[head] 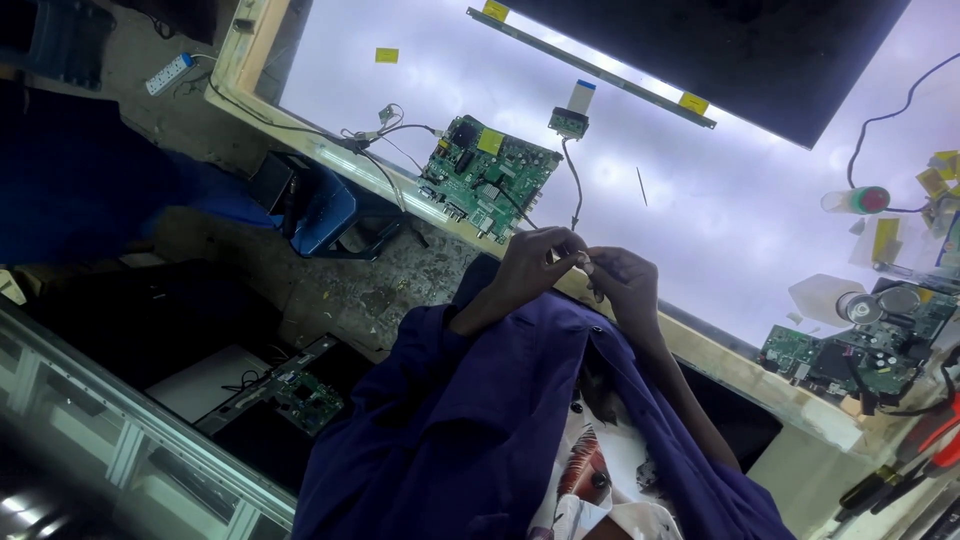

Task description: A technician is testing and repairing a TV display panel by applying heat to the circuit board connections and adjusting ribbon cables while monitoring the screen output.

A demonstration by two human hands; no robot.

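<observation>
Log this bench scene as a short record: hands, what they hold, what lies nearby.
left hand: left hand raised in front of the lit panel, fingertips pinched on the end of a thin cable
right hand: right hand meets the left, pinching a small pale part; what it is cannot be told
cable: runs up to a small green board
nearest board: large green circuit board on the white lit panel
clothing: purple sleeves
right edge: more boards and parts

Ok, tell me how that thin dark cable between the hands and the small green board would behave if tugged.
The thin dark cable curves loosely, so it is probably floppy. The small green board it joins looks light and lies loose, so a tug by the left hand or right hand would likely drag it.
</observation>
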